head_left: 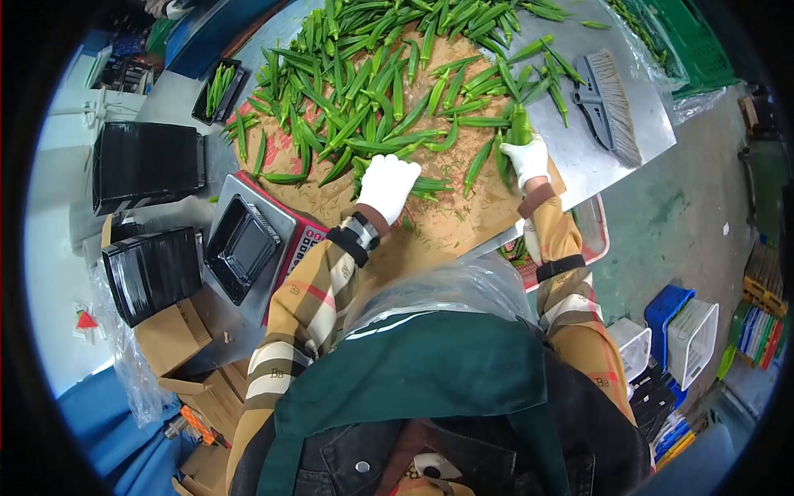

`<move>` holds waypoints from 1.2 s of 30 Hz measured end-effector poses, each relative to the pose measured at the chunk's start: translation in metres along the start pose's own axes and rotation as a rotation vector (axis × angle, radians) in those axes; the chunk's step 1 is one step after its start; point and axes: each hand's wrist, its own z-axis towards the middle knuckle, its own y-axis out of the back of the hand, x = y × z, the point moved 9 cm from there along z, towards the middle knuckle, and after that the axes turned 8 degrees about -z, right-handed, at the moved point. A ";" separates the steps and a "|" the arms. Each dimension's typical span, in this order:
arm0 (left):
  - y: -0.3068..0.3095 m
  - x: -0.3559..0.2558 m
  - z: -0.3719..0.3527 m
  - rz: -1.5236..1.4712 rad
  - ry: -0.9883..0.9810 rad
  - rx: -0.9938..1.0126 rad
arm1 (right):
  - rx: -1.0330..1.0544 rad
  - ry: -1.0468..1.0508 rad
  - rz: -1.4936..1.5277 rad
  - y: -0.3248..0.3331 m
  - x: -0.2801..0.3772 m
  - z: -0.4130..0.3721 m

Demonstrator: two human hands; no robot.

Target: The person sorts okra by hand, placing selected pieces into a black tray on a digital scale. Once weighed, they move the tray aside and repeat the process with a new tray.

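Note:
A large heap of green okra (331,83) is spread over a brown cardboard sheet (438,223) on the metal table. My left hand (387,188), in a white glove, is closed on okra pods at the near edge of the heap; its fingertips are partly hidden. My right hand (527,159), also gloved, grips several okra pods (519,126) pointing away from me, at the heap's right side. To the left, a black plastic tray (241,248) rests on a scale (289,240) with a red keypad side.
A grey brush head (608,107) lies on the table's right part. A small black tray with okra (219,91) stands back left, near stacks of black trays (149,168). A green crate (695,41) is at back right, and a red basket (597,236) sits below the table edge.

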 end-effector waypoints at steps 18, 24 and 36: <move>0.027 -0.014 -0.055 -2.454 0.643 0.084 | 0.311 0.041 0.290 0.028 0.011 -0.070; 0.027 -0.045 -0.059 -2.639 0.682 0.133 | 0.899 -0.156 0.676 -0.009 0.076 -0.168; 0.031 -0.040 -0.068 -2.441 0.634 -0.073 | 0.984 -0.241 0.887 -0.060 0.101 -0.198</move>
